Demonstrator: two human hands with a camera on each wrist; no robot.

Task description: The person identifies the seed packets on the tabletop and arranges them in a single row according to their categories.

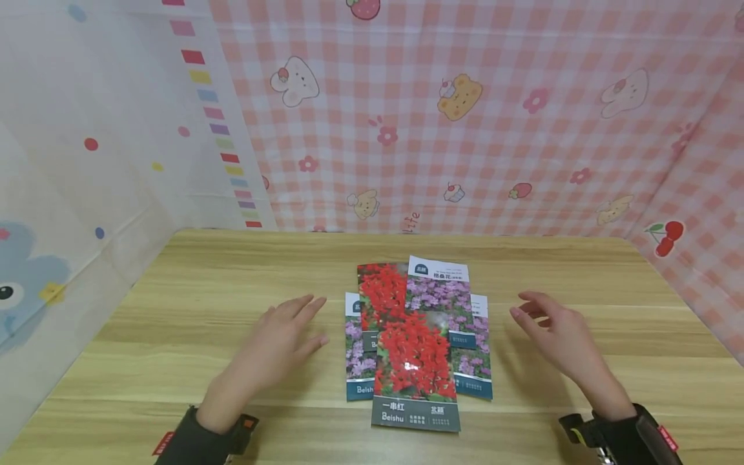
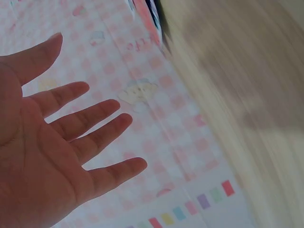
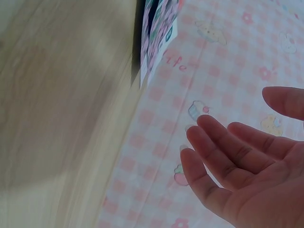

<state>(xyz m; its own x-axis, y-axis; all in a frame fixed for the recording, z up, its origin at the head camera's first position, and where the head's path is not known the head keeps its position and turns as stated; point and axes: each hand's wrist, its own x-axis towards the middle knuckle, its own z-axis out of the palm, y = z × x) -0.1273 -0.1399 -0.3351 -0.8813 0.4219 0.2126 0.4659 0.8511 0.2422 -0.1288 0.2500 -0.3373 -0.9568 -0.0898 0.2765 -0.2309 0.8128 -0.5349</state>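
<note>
Several flower seed packets lie in an overlapping pile on the wooden table. On top, nearest the front, is a packet with red flowers (image 1: 414, 368); another red-flower packet (image 1: 380, 287) lies behind it. A purple-flower packet (image 1: 440, 294) overlaps at the back, and parts of further purple-flower packets (image 1: 359, 361) show at both sides, mostly covered. To the left of the pile my left hand (image 1: 276, 349) hovers with spread fingers, holding nothing. My right hand (image 1: 560, 336), to the right of the pile, has loosely bent fingers and an empty palm, as the right wrist view also shows.
The wooden table (image 1: 151, 336) reaches back to a pink checked cloth (image 1: 494, 148) with cartoon prints. A white patterned cloth (image 1: 116, 168) hangs at the left, and more checked cloth stands at the right. Dark straps with red tags circle both wrists.
</note>
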